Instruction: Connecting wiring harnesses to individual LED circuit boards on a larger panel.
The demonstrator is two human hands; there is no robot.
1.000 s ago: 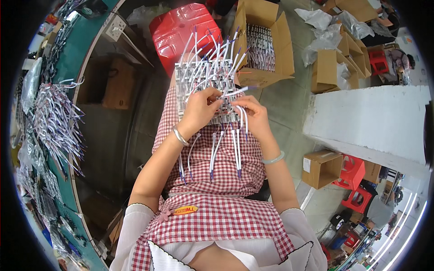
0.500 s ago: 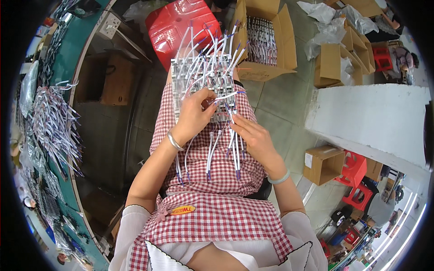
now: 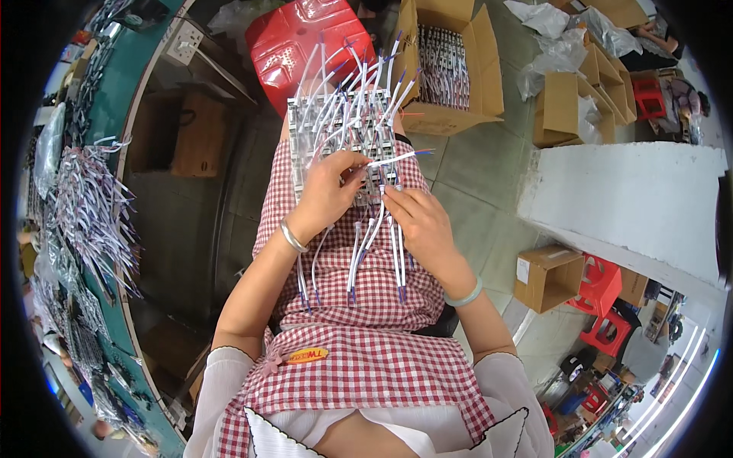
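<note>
On my lap, over a red-and-white checked apron (image 3: 355, 313), lies a panel of small boards (image 3: 301, 164) with many white cables standing up from its far part. My left hand (image 3: 332, 187) is closed over the panel's middle, pinching a white cable (image 3: 393, 159) whose blue tip points right. Close by, my right hand (image 3: 424, 229) has thumb and fingers pressed together at the upper end of another white cable (image 3: 379, 217) by the panel's near right part. That cable trails toward me. Several more white cables (image 3: 354, 263) hang over the near edge onto the apron. My fingers partly hide the connectors.
A red plastic stool (image 3: 301, 46) stands beyond the panel, beside an open carton (image 3: 477, 69) filled with similar boards. Left is a green bench (image 3: 114, 99) with a large bundle of white cables (image 3: 92, 214). A white ledge (image 3: 626, 191) and an empty carton (image 3: 546, 278) are to the right.
My right hand has shifted slightly left and up, to a different cable. The cable in my left hand now sticks out farther to the right.
</note>
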